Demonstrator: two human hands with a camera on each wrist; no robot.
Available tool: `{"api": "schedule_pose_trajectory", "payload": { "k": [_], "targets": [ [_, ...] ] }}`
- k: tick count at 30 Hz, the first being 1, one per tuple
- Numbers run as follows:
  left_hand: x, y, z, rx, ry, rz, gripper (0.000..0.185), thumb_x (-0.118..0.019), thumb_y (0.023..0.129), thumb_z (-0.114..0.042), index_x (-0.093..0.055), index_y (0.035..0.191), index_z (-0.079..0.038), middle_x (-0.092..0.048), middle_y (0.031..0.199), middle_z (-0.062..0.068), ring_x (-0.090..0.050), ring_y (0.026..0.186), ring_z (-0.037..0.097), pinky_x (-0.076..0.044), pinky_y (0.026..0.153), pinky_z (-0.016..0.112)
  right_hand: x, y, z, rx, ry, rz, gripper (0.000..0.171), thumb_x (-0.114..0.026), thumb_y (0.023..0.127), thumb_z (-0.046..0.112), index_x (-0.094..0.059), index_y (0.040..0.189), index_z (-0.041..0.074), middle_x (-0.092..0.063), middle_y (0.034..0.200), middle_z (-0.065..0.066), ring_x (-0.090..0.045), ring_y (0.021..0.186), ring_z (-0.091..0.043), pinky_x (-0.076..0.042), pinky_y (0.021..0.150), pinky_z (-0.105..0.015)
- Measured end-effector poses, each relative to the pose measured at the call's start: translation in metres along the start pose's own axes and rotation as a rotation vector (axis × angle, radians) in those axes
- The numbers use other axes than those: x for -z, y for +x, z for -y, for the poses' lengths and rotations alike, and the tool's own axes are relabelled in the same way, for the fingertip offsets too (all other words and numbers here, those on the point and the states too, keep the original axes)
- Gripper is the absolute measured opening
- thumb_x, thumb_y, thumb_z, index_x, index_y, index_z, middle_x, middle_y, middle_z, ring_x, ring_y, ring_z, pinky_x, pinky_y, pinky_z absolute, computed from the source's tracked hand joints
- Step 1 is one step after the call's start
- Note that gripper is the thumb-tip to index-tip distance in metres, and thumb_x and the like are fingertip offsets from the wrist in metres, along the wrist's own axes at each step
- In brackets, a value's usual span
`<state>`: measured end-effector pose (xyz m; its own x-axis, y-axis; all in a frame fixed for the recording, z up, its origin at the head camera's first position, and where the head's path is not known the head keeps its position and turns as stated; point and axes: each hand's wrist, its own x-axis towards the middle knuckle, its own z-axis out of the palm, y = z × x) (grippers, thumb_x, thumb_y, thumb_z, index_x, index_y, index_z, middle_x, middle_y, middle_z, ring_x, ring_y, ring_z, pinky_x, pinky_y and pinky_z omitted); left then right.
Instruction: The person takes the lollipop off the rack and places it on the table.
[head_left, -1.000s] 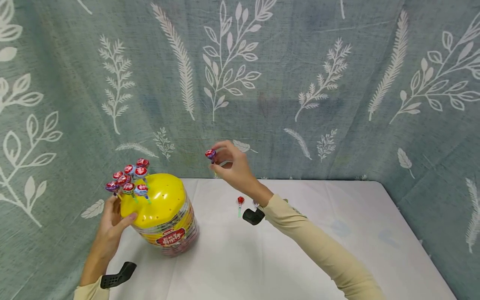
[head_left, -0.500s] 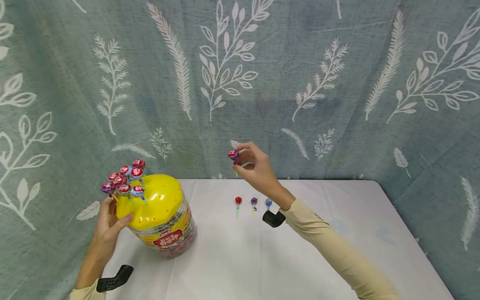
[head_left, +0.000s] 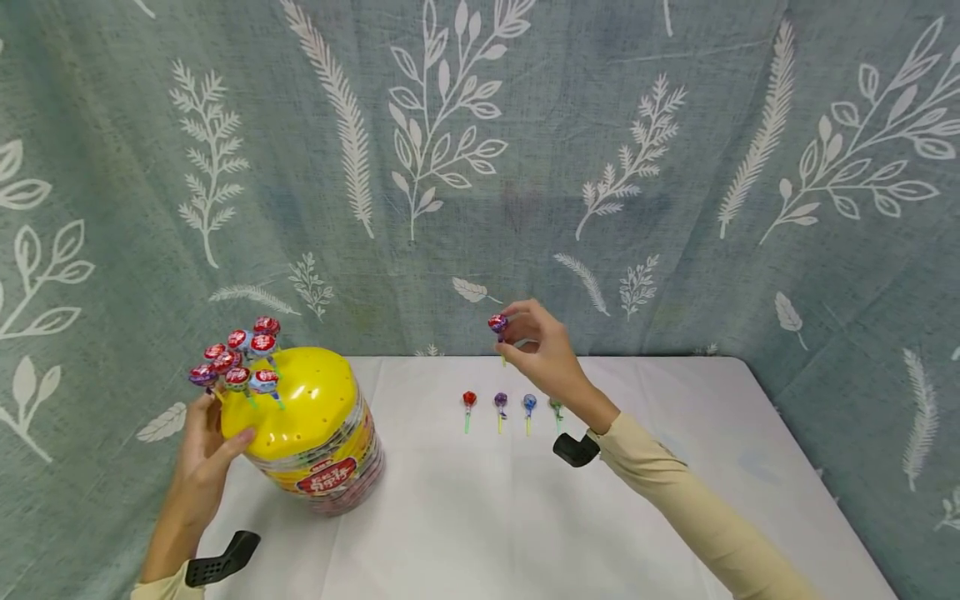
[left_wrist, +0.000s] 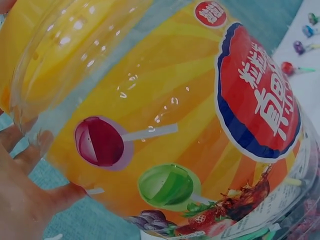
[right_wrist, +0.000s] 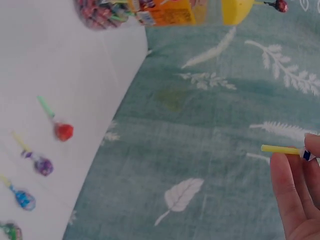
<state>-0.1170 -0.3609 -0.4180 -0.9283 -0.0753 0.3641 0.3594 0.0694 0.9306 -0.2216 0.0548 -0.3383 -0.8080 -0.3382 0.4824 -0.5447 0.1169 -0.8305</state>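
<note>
In the head view my left hand [head_left: 201, 471] grips the top of a big clear lollipop jar [head_left: 330, 479], thumb on its yellow lid [head_left: 307, 400]. Several wrapped lollipops [head_left: 227, 360] stand upright in the lid's left part, sticks in its holes. Close up, the left wrist view shows the jar's label [left_wrist: 150, 115] and part of that hand. My right hand [head_left: 551, 354], raised above the far table edge, pinches a lollipop [head_left: 498, 323] with a red and purple wrapper, head up. Its yellow stick [right_wrist: 281, 149] juts past the fingers in the right wrist view.
On the white table [head_left: 450, 517] lie a red lollipop [head_left: 469, 400], a purple lollipop [head_left: 501, 401], a blue lollipop [head_left: 529, 402] and a green lollipop [head_left: 555, 405], spaced in a row. A leaf-patterned curtain [head_left: 525, 167] hangs behind the table.
My right hand has moved rightward, away from the jar, carrying the lollipop. The row on the table has come out from behind the right arm. The left hand stays on the jar.
</note>
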Motion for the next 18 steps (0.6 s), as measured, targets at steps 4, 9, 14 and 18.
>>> {"api": "schedule_pose_trajectory", "payload": {
  "k": [4,9,14,18],
  "targets": [
    [0.001,0.0,0.002,-0.015,-0.001,0.003,0.066,-0.045,0.088,0.012,-0.021,0.144,-0.012,-0.026,0.142,0.009,-0.032,0.125,0.018,-0.038,0.093,0.013,0.008,-0.007,-0.005,-0.013,-0.021,-0.005,0.037,-0.065,0.082,-0.009,-0.05,0.117,-0.007,-0.062,0.093,-0.021,-0.061,0.084,-0.035,-0.054,0.069,-0.042],
    [0.002,0.0,0.006,-0.025,0.006,-0.001,0.066,-0.046,0.089,0.011,-0.021,0.145,-0.012,-0.026,0.143,0.008,-0.029,0.126,0.019,-0.037,0.093,0.011,0.018,-0.016,-0.015,-0.039,-0.044,-0.018,0.037,-0.066,0.082,-0.008,-0.05,0.116,-0.006,-0.061,0.093,-0.026,-0.06,0.083,-0.038,-0.054,0.069,-0.041],
    [0.004,-0.001,0.008,-0.02,0.012,-0.018,0.067,-0.048,0.089,0.011,-0.022,0.146,-0.011,-0.027,0.143,0.007,-0.029,0.127,0.018,-0.038,0.091,0.009,0.027,-0.025,-0.024,-0.057,-0.069,-0.038,0.037,-0.066,0.082,-0.008,-0.051,0.116,-0.007,-0.061,0.091,-0.027,-0.061,0.081,-0.039,-0.054,0.065,-0.034],
    [0.004,0.0,0.01,-0.012,0.018,-0.03,0.068,-0.05,0.089,0.01,-0.022,0.146,-0.012,-0.025,0.145,0.007,-0.026,0.13,0.016,-0.037,0.091,0.008,0.033,-0.031,-0.032,-0.087,-0.068,-0.053,0.038,-0.067,0.081,-0.009,-0.05,0.116,-0.007,-0.062,0.09,-0.026,-0.061,0.08,-0.039,-0.054,0.063,-0.03]
  ]
}}
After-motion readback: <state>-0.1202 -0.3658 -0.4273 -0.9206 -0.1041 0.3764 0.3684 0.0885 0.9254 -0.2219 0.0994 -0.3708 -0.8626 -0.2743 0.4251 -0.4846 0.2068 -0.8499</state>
